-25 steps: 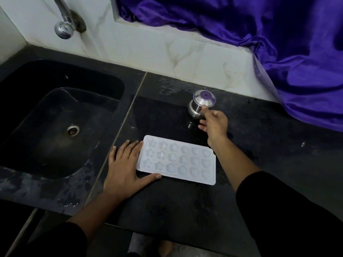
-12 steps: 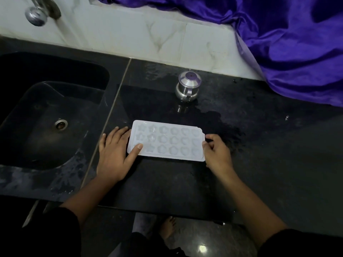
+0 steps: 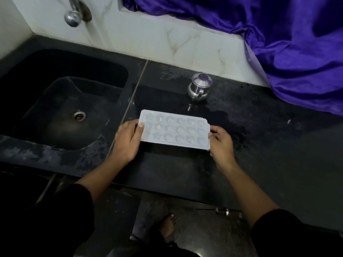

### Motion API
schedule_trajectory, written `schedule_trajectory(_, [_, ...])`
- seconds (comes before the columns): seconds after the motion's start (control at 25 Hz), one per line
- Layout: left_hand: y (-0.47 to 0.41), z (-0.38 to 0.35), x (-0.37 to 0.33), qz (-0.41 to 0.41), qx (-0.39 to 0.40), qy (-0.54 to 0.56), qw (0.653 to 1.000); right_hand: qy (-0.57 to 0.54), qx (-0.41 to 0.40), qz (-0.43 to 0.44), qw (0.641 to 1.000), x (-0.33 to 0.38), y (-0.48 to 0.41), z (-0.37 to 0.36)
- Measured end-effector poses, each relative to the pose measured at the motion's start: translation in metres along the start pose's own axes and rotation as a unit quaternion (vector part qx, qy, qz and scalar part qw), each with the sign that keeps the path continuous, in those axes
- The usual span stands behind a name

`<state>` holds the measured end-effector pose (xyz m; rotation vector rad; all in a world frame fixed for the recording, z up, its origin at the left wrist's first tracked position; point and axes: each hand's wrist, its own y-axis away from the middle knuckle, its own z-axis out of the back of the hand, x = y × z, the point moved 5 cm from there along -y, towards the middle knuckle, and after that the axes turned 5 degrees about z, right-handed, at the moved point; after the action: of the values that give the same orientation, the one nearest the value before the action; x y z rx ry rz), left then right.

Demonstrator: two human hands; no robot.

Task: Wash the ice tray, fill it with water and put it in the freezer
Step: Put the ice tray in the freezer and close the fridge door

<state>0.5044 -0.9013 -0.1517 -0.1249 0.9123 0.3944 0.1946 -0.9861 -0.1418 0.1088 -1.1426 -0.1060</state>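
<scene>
Both hands have closed on the tray since a moment ago, when the left palm lay flat beside it and the right hand was only arriving at its other end.

From the head camera, the white plastic ice tray with shaped moulds (image 3: 175, 130) sits over the black stone surface (image 3: 259, 138), just right of the seam that borders the black sink (image 3: 61, 108). Whether it rests on the stone or is slightly raised cannot be told. The left hand (image 3: 127, 140) has its grip closed on the tray's left short edge, thumb laid over the top rim and the fingers hidden beneath. The right hand (image 3: 220, 141) pinches the right short edge, thumb on top, fingers curled under.

Behind the tray, near but apart from it, stands a small steel pot with a purple-centred clear lid (image 3: 199, 88). A chrome tap (image 3: 73, 15) projects from the white marble wall above the sink. Shiny purple cloth (image 3: 287, 43) drapes over the surface's far right corner. Wet patches darken the stone around the pot.
</scene>
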Motion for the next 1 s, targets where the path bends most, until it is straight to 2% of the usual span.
schedule_trajectory(0.16, [0.02,0.051,-0.011,0.082,-0.061,0.177,0.979,-0.042,0.017,0.041,0.998,0.049,0.004,-0.016])
schedule_trajectory(0.36, [0.033,0.114,-0.009,0.12,-0.129,0.241,0.954,-0.085,0.058,0.098,0.99,0.117,0.014,-0.053])
schedule_trajectory(0.72, [0.097,0.172,0.038,0.183,-0.272,0.302,0.895,-0.07,0.208,0.154,0.963,0.175,0.038,-0.139])
schedule_trajectory(1.0, [0.167,0.161,0.068,0.252,-0.411,0.317,0.817,-0.03,0.363,0.201,0.91,0.185,0.045,-0.206])
